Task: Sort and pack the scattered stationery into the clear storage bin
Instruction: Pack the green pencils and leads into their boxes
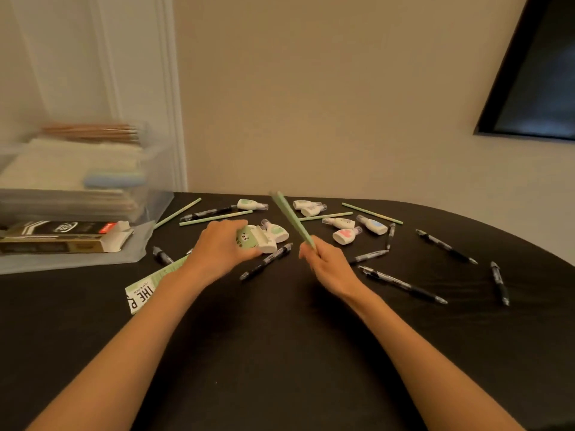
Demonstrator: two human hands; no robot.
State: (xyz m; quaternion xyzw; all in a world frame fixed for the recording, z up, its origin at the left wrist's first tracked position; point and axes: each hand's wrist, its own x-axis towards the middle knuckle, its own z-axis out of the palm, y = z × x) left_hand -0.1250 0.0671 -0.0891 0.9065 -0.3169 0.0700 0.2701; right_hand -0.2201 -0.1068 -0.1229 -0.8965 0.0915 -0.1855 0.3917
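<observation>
Black counter (pixel 280 353), stationery scattered over its far half. Left grip (pixel 222 244) is low over the mess, fingers curled round a small green panda-faced piece (pixel 245 239) that sits against a white correction tape (pixel 267 242). Right grip (pixel 325 261) is raised just right of centre, pinching the near ends of a bundle of green sticks (pixel 289 216); the bundle slants up and away to the left, clear of the counter. Loose green sticks (pixel 216 219) lie flat beyond the hands, two on the left and two more on the right. More correction tapes (pixel 373 225) lie in a loose cluster behind the right grip, with one alone farther left. Black pens (pixel 403 284) are strewn mostly to the right, well apart; one (pixel 266 261) lies between the two hands. The clear storage bin (pixel 155 169) stands at the far left edge, blurred, holding stacked pale sheets, a blue piece and wooden pencils on top. In front of it a black-and-gold carton (pixel 62 239), flap open, rests on a clear lid (pixel 77 259). A green-and-white printed card (pixel 143 290) pokes out from under the left forearm.
</observation>
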